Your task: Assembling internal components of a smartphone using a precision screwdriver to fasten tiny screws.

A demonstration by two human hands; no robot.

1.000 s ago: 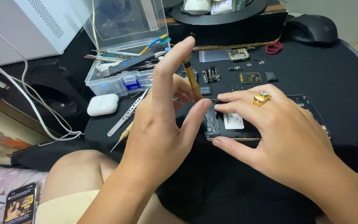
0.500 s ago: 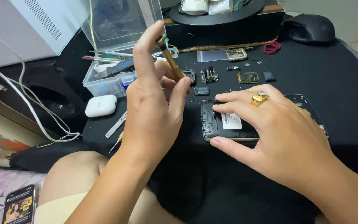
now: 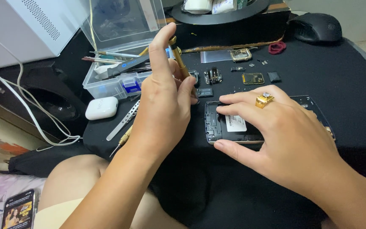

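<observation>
An opened black phone (image 3: 221,124) lies flat on the black cloth, its inner frame and a white label showing. My right hand (image 3: 276,131), with a gold ring on one finger, rests over the phone and pins it with spread fingers. My left hand (image 3: 166,101) grips a slim gold screwdriver (image 3: 178,59) upright, forefinger on its cap, its tip down near the phone's upper left corner. Several small removed parts (image 3: 234,76) lie in a row beyond the phone.
A clear plastic tool box (image 3: 119,70) with its lid up stands at the back left. Next to it sit a white earbud case (image 3: 101,108), metal tweezers (image 3: 123,121) and a second small screwdriver (image 3: 121,142). A black mouse (image 3: 316,26) is at the back right. A lit phone (image 3: 18,210) lies at lower left.
My left hand has lifted the gold screwdriver upright and moved the forefinger onto its cap. My right hand has stayed on the phone.
</observation>
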